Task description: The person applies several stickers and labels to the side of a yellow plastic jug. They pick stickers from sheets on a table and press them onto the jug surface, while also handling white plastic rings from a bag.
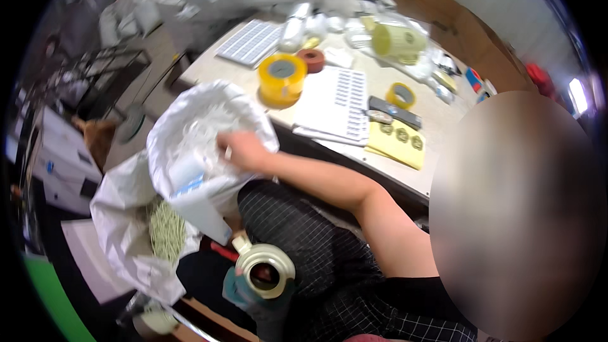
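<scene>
In my left hand (256, 294), which wears a teal glove with a grey cuff, is a cream round housing (284, 264) with a dark opening and a short side stub. My gloved fingers are wrapped round its lower side. A red handle-like piece shows beside it. My bare right hand (246, 151) reaches into a bin lined with a white bag (160, 114). Its fingers are bent together among whitish, clear plastic pieces (201, 136); what they pinch is too small to tell. A pale box-like piece (204, 215) leans at the bin's near side.
A white sack (117, 196) with pale green strands (167, 231) stands left of my lap. Across the table (396, 187) lie a large yellow tape roll (282, 79), a smaller one (400, 95), label sheets (332, 101) and yellow cards (399, 145). A blurred patch hides the right.
</scene>
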Demonstrator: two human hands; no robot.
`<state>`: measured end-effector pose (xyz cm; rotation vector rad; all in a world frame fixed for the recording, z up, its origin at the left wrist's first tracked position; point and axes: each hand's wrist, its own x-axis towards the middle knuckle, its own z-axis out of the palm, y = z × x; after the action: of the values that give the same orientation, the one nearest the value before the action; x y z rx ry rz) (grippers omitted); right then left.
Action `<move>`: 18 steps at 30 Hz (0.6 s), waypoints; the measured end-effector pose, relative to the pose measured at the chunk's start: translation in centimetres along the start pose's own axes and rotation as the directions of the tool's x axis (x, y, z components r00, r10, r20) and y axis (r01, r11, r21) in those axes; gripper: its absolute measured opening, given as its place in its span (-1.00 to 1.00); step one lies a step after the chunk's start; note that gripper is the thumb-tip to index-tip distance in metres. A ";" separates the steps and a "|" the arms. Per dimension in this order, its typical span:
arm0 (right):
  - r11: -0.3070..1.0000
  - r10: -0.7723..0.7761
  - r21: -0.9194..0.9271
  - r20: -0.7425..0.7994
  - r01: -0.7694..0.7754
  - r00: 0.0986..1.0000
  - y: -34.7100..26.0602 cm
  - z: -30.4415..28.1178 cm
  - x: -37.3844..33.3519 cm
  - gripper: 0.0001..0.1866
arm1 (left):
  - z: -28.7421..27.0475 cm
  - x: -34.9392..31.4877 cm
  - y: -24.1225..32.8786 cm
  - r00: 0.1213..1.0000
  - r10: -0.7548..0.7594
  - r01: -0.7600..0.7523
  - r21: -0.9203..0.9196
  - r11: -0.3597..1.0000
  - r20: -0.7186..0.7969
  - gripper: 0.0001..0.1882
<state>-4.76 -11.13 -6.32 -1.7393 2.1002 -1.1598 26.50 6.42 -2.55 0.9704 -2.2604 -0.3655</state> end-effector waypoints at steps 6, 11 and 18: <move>0.758 -0.603 0.525 0.339 0.386 0.722 -11.2 -7.4 -15.2 -0.74 | 2.3 0.2 -2.8 0.929 0.286 -0.267 0.109 0.958 -0.236 -0.02; 0.685 -0.716 0.276 0.082 0.674 0.694 -10.9 -7.3 -17.5 -0.66 | -0.9 1.3 -2.4 0.916 0.393 -0.400 0.088 0.912 0.087 -0.42; 0.626 -0.779 0.264 0.244 0.734 0.577 -11.5 -4.3 -17.1 -0.51 | -2.7 -0.1 -6.1 0.974 0.101 -0.123 0.096 0.988 0.205 -0.57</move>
<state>6.56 5.93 -1.55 -2.6439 1.0038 -0.9950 31.63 2.25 -3.47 0.8886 -2.5275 -0.3053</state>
